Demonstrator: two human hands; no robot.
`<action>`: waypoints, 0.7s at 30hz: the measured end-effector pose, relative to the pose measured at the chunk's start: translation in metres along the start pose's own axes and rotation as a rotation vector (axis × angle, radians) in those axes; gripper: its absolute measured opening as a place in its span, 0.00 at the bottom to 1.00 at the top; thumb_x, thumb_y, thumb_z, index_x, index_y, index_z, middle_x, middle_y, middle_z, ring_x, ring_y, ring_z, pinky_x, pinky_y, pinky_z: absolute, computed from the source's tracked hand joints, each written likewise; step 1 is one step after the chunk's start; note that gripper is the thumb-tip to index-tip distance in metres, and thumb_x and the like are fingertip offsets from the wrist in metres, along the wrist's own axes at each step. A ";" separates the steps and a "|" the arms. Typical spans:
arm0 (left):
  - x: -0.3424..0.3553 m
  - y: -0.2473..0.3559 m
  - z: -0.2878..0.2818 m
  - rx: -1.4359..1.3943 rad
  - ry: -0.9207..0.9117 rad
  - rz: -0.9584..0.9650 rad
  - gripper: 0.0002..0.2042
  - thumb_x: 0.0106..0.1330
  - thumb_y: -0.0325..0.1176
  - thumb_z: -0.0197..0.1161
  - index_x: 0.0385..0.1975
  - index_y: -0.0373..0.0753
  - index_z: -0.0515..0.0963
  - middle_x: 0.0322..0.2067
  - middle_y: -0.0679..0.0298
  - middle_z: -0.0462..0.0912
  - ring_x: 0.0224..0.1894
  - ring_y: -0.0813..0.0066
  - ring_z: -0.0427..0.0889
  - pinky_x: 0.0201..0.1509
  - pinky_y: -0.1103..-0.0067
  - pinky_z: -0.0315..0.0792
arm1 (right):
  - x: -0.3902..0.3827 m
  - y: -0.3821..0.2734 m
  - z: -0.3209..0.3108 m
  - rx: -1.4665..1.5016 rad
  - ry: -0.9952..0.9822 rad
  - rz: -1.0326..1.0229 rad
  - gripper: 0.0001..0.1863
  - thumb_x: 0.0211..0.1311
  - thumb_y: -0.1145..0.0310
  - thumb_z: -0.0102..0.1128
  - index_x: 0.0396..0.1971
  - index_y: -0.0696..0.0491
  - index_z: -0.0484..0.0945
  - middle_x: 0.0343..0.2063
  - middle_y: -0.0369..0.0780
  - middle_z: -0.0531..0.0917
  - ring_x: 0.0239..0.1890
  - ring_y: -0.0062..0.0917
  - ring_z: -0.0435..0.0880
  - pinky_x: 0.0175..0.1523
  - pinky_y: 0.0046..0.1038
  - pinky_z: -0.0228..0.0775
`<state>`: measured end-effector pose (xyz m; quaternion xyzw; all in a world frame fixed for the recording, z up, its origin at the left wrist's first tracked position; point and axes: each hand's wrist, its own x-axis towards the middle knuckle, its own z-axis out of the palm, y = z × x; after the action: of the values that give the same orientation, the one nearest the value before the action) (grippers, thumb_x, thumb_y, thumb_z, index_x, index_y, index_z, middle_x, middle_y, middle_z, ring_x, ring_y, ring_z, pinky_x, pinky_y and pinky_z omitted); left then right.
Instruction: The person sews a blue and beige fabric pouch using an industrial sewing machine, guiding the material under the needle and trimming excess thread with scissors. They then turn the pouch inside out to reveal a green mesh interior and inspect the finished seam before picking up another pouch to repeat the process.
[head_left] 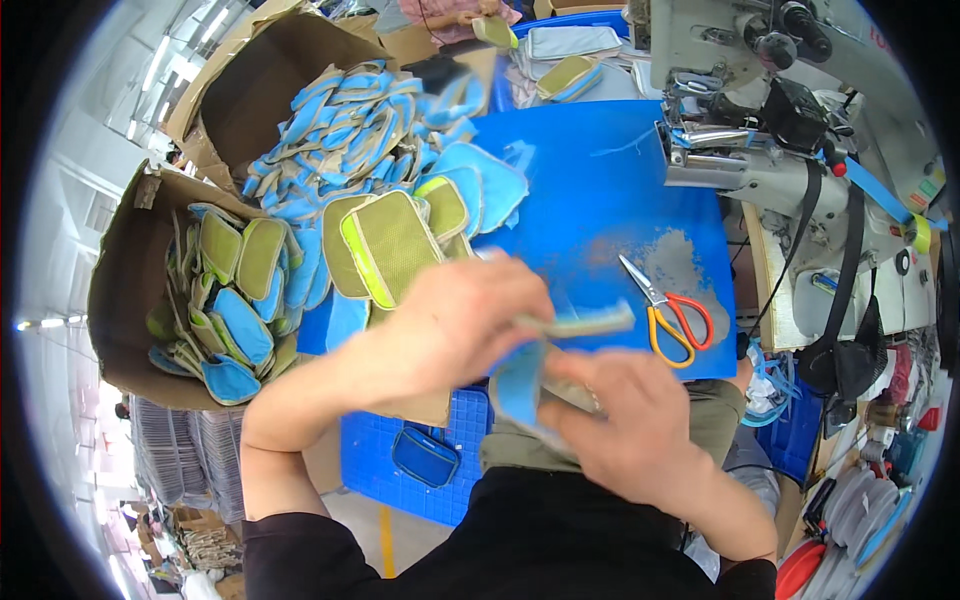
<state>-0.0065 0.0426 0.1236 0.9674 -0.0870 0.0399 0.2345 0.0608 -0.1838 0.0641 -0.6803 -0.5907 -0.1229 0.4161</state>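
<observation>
Nearest the camera, the right hand (625,425) sat at about five o'clock from the picture's centre, fingers curled over the lower part of a blue and olive fabric pouch (545,370). The left hand (460,320), just to its ten o'clock, was closed on the pouch's upper part, its fingers folded around the olive edge strip. Both hands were blurred by motion, so the exact grip of each finger could not be made out. The pouch hung between the two hands, above the near edge of the blue table (590,200).

At three o'clock from the hands, a pair of scissors (668,310) with orange and red handles lay flat on the table beside a worn grey patch. At eleven o'clock, a loose heap of pouches (390,170) in blue and olive spread over the table's left part. Farther out at nine o'clock, a cardboard box (125,290) held more pouches standing on edge. At two o'clock stood a grey sewing machine (780,130). Below the table, at seven o'clock, one blue pouch (425,457) rested against a blue crate (375,470).
</observation>
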 end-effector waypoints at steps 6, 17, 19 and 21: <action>-0.001 0.013 0.038 -0.306 0.001 -0.038 0.12 0.53 0.23 0.76 0.37 0.39 0.82 0.34 0.60 0.83 0.37 0.55 0.81 0.40 0.65 0.75 | -0.017 0.019 -0.006 0.095 -0.017 0.211 0.08 0.50 0.75 0.71 0.32 0.53 0.85 0.45 0.39 0.85 0.39 0.33 0.84 0.41 0.34 0.75; -0.009 -0.014 0.106 -0.851 0.030 -0.211 0.17 0.77 0.39 0.57 0.54 0.31 0.82 0.45 0.55 0.87 0.46 0.65 0.85 0.51 0.73 0.77 | -0.022 0.027 -0.002 0.065 0.163 0.224 0.10 0.48 0.77 0.75 0.32 0.54 0.84 0.38 0.38 0.85 0.34 0.34 0.81 0.38 0.33 0.73; -0.003 -0.033 0.119 -1.102 -0.177 -0.307 0.19 0.76 0.38 0.57 0.59 0.31 0.79 0.52 0.57 0.85 0.53 0.69 0.81 0.58 0.75 0.73 | -0.023 0.024 0.002 0.077 0.148 0.218 0.10 0.49 0.77 0.75 0.31 0.54 0.84 0.37 0.38 0.85 0.34 0.34 0.81 0.38 0.34 0.73; 0.007 -0.040 0.112 -1.262 -0.406 -0.592 0.20 0.74 0.36 0.58 0.62 0.33 0.79 0.57 0.60 0.83 0.58 0.72 0.79 0.64 0.75 0.71 | -0.024 0.024 0.002 0.085 0.153 0.238 0.09 0.49 0.77 0.75 0.31 0.55 0.84 0.37 0.38 0.85 0.34 0.35 0.81 0.38 0.34 0.73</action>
<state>0.0122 0.0251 0.0067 0.6193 0.1302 -0.2636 0.7280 0.0752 -0.1982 0.0365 -0.7161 -0.4770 -0.0989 0.4999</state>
